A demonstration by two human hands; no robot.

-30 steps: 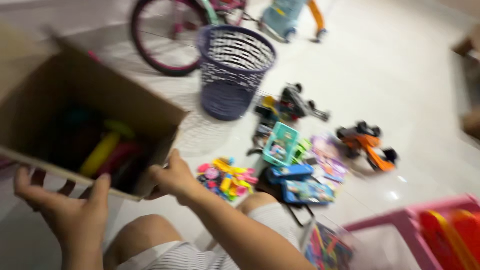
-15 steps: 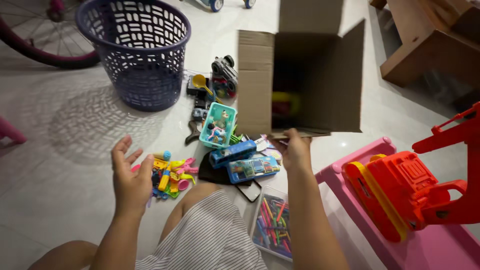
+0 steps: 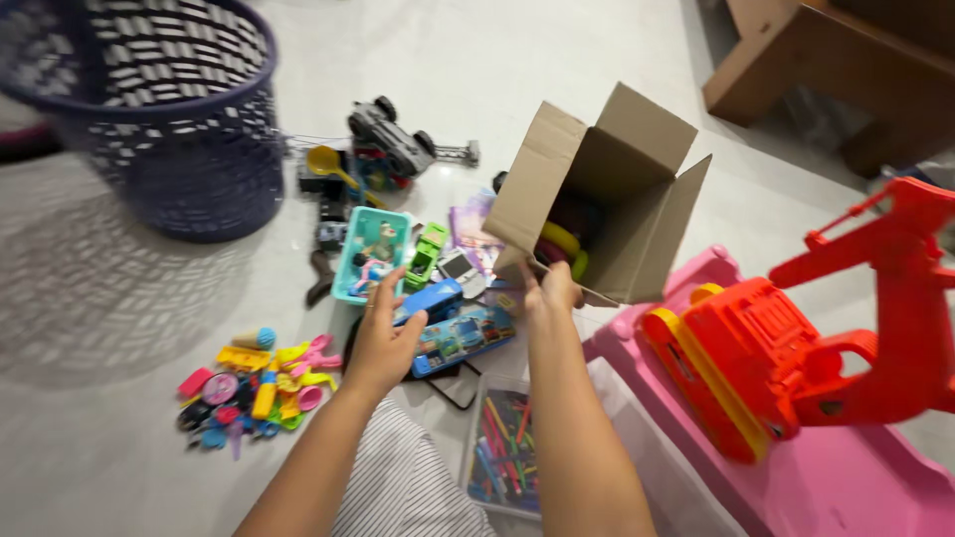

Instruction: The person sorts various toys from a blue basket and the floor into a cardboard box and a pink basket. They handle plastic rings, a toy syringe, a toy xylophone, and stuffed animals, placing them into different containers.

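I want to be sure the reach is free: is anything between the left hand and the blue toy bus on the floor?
Nothing visible: the left hand hovers directly over the blue toy bus, fingertips at its near edge. The right hand grips the cardboard box.

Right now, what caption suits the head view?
Right hand tilts cardboard box; left hand reaches over blue toy bus.
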